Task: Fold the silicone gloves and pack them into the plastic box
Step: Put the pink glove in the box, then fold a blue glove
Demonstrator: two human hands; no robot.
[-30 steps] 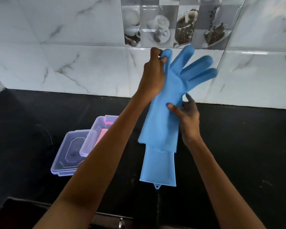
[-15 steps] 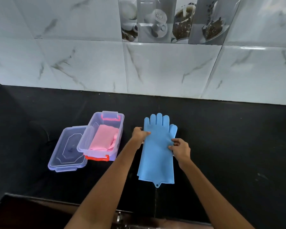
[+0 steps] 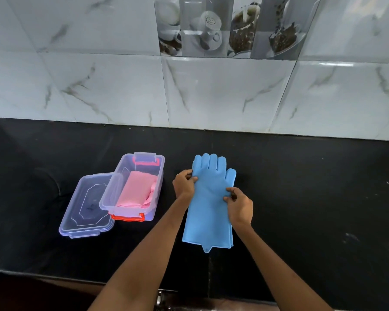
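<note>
On the black worktop (image 3: 301, 198) under marble tiles, my left hand (image 3: 184, 184) and right hand (image 3: 239, 204) pinched the flat blue gloves (image 3: 209, 198) at their edges. Folding seemed next; the plastic box (image 3: 133, 187), left, held pink gloves (image 3: 135, 187).

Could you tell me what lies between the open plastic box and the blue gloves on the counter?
In the head view, only the left hand and its forearm, over bare black counter, lie between the plastic box and the blue gloves.
</note>
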